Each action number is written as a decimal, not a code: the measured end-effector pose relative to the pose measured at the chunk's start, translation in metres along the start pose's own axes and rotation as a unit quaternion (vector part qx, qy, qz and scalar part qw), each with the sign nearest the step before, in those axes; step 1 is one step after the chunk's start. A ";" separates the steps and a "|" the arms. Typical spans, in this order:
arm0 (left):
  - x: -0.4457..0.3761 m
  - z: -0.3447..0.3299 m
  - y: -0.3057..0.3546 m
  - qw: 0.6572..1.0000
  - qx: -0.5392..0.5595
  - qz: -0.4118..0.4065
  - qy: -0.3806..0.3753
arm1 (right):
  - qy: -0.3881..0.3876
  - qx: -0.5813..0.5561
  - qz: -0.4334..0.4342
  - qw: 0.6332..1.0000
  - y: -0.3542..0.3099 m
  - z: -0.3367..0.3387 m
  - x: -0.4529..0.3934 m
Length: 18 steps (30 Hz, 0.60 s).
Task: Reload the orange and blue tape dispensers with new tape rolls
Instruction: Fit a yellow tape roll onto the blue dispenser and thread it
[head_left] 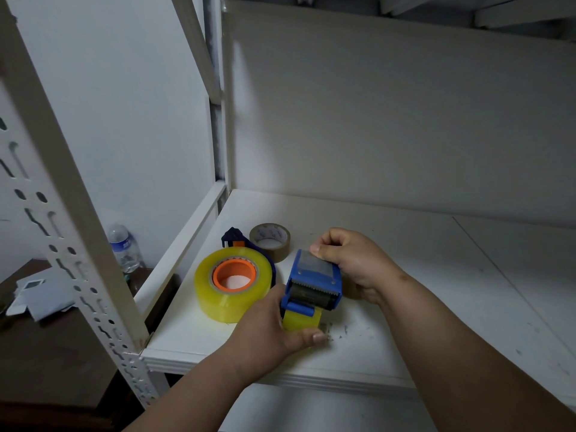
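Blue dispenser (314, 282) held between both grips: right hand (352, 263) pinching its far end, left hand (280, 325) gripping yellow tape (302, 321) at near end.

Left hand: your left hand (274, 325) reaches in from below, fingers curled, thumb pinching the yellow tape strip (301, 320).
Right hand: your right hand (352, 260) is curled, gripping the blue tape dispenser (314, 277) from the right.
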<state>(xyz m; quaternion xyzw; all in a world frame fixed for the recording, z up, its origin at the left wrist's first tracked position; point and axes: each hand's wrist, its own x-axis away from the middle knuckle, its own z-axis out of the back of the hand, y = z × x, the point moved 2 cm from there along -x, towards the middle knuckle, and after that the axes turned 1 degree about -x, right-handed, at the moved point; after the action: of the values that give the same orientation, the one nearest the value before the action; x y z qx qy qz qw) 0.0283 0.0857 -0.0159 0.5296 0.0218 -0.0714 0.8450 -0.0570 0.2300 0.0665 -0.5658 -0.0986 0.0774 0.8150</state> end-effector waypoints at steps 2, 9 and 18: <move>0.002 0.000 -0.002 1.000 0.001 0.000 -0.011 | 0.053 0.036 0.001 0.998 0.003 0.003 0.000; 0.005 -0.001 -0.007 1.000 0.001 0.002 -0.015 | -0.117 0.017 -0.008 0.993 0.000 -0.001 0.021; 0.008 -0.003 -0.011 1.000 -0.003 0.001 -0.007 | -0.111 -0.094 -0.032 0.989 0.008 -0.010 0.016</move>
<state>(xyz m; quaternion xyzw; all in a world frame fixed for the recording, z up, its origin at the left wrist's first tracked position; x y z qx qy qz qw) 0.0343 0.0827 -0.0280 0.5265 0.0150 -0.0740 0.8468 -0.0395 0.2272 0.0565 -0.6240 -0.2133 0.1039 0.7445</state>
